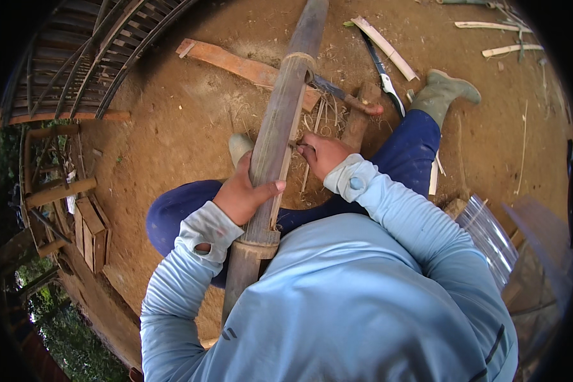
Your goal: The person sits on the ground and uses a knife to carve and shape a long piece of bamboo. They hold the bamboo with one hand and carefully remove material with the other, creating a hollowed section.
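A thick grey-brown bamboo pole (275,127) slants across my lap, with its upper end pointing away from me. A long opening runs down its right side between two ringed joints. My left hand (245,192) is closed round the pole above the lower joint, thumb on top and fingertips hidden on the far side. Beside the opening, my right hand (321,153) is closed in a pinch on a small dark object, mostly covered by the fingers. Its kind cannot be made out.
An orange-brown plank (232,62) lies under the pole. Right of it are a dark blade with a brown handle (356,103), a wooden block (361,118) and a white-handled saw (388,83). A clear corrugated sheet (488,235) stands at right, a slatted bamboo frame (63,70) at upper left.
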A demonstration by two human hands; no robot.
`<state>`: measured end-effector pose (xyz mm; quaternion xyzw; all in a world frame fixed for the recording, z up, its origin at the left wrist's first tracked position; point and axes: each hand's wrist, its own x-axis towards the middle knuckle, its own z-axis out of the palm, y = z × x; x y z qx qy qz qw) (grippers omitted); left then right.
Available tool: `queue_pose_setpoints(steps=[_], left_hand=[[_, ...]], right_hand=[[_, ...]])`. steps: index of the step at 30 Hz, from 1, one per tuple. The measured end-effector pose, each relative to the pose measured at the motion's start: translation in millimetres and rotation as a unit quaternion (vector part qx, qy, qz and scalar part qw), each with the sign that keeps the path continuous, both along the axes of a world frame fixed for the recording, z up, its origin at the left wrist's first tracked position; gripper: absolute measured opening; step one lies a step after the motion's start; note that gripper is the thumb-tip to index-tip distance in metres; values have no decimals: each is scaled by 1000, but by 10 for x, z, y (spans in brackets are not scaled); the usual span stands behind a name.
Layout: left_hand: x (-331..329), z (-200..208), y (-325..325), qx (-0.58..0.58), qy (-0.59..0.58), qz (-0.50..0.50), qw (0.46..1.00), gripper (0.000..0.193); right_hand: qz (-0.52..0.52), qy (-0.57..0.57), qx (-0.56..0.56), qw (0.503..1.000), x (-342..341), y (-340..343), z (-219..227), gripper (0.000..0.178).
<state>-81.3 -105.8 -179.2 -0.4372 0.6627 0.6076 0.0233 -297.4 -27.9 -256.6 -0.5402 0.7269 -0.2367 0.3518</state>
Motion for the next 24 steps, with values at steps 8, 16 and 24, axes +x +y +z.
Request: queue_pose_setpoints(steps=[8,16,24], left_hand=[[10,-13,17,0,4,-1,1000,103],[10,-13,6,-10,-5,-7,1000,107],[2,-28,14,-30,-5,-13,999,105]], right_hand=[[0,-7,2,1000,26,75,28,22],[-13,-14,-5,1000,-50,-40,-70,20],[-10,13,-6,1000,-41,-80,7,27]])
